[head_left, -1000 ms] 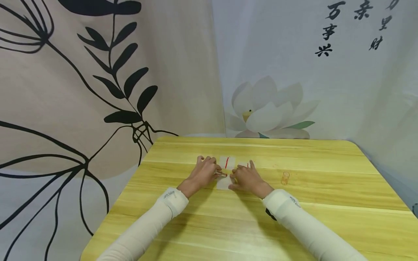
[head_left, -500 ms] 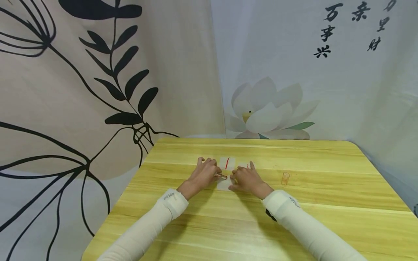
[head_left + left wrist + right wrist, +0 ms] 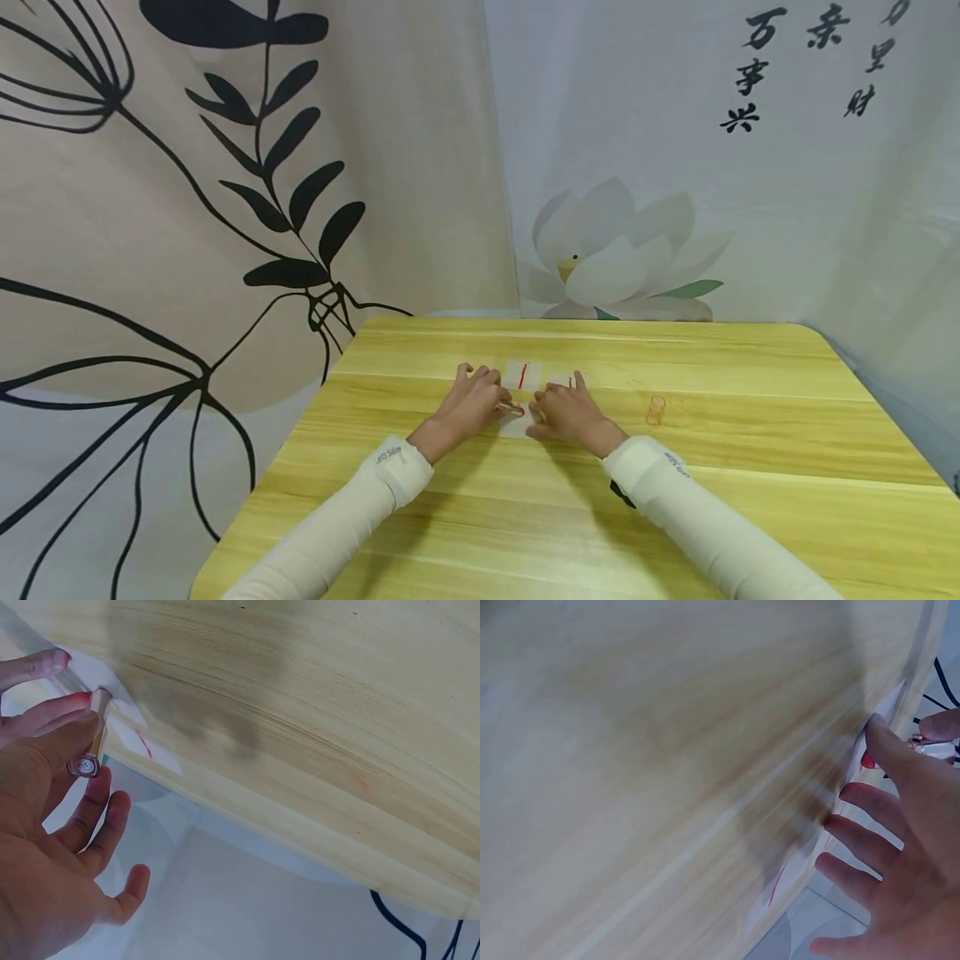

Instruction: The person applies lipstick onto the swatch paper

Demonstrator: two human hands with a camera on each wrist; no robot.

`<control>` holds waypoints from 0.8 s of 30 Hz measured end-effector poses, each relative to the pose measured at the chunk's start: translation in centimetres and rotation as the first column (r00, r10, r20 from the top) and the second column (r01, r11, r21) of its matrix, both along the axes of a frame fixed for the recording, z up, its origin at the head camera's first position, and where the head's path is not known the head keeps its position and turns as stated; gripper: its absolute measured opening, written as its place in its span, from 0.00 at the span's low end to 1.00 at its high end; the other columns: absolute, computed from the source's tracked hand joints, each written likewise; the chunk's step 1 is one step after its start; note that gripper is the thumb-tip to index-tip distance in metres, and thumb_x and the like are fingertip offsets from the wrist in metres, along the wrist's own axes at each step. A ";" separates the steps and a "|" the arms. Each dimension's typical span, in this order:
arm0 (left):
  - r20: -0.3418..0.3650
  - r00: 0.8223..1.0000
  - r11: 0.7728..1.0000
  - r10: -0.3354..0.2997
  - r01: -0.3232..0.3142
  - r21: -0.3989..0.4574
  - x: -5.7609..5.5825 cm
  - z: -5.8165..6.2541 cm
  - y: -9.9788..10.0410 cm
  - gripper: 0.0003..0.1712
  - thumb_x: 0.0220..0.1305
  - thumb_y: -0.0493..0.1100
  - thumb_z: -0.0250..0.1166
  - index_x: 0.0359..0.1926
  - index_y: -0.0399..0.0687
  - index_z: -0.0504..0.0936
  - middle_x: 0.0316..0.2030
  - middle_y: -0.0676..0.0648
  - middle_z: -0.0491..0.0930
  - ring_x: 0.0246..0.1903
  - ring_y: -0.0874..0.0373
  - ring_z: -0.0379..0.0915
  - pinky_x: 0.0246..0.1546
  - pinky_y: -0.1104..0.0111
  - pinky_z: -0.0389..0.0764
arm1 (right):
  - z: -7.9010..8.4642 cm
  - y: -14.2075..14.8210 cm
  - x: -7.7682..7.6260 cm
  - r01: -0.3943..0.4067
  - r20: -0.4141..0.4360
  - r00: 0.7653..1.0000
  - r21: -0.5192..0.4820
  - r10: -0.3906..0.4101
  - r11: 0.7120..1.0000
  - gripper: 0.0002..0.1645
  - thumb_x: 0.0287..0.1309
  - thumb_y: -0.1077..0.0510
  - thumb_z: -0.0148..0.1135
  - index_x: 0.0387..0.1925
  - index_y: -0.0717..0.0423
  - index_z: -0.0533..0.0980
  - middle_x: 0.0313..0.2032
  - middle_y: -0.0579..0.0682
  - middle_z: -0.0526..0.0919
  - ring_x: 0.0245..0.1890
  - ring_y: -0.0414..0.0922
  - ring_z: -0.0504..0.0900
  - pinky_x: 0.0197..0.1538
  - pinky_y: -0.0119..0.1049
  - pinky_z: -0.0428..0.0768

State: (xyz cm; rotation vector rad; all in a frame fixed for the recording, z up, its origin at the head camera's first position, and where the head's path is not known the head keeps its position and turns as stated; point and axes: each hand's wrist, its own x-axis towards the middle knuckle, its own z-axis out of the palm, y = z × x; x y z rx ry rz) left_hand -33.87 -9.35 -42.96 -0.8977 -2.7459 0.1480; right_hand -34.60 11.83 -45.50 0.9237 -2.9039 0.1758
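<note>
My left hand (image 3: 467, 406) pinches a slim lipstick (image 3: 96, 735) with a shiny casing between thumb and fingers, its remaining fingers spread. The lipstick's tip points toward a small white paper (image 3: 514, 427), and red shows near that end in the right wrist view. My right hand (image 3: 567, 413) is beside the same paper, thumb tip (image 3: 875, 724) at its edge and fingers loosely extended. Behind the hands lies another white paper (image 3: 533, 377) bearing a red stroke. A third red-marked paper (image 3: 564, 380) is partly covered by the right hand.
An orange, see-through, cap-like piece (image 3: 656, 410) lies on the wooden table (image 3: 720, 517) to the right of the right hand. Printed curtains (image 3: 420, 167) hang behind the table's far edge and along its left side.
The lipstick in the left hand has shifted slightly right and toward the near side over the paper. The right hand stays almost in place, and the head view has tilted very slightly.
</note>
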 end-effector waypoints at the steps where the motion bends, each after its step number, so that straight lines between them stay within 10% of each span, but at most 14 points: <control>1: -0.002 1.000 1.000 -0.003 0.003 -0.002 0.1 0.0 0.0 0.11 0.60 0.50 0.78 0.45 0.62 0.93 0.41 0.55 0.83 0.47 0.56 0.77 0.62 0.47 0.66 | 0.0 0.0 0.0 0.002 -0.001 1.000 0.003 -0.002 1.000 0.18 0.59 0.37 0.74 0.30 0.45 0.82 0.44 0.48 0.88 0.52 0.54 0.83 0.67 0.78 0.55; 24: -0.006 1.000 1.000 -0.013 0.012 -0.026 0.8 -0.1 -0.1 0.13 0.60 0.50 0.78 0.46 0.61 0.93 0.41 0.55 0.81 0.47 0.56 0.77 0.65 0.44 0.66 | 0.0 0.1 -0.2 -0.017 -0.006 1.000 0.015 0.017 1.000 0.22 0.60 0.37 0.74 0.23 0.44 0.75 0.32 0.43 0.83 0.47 0.53 0.85 0.66 0.79 0.56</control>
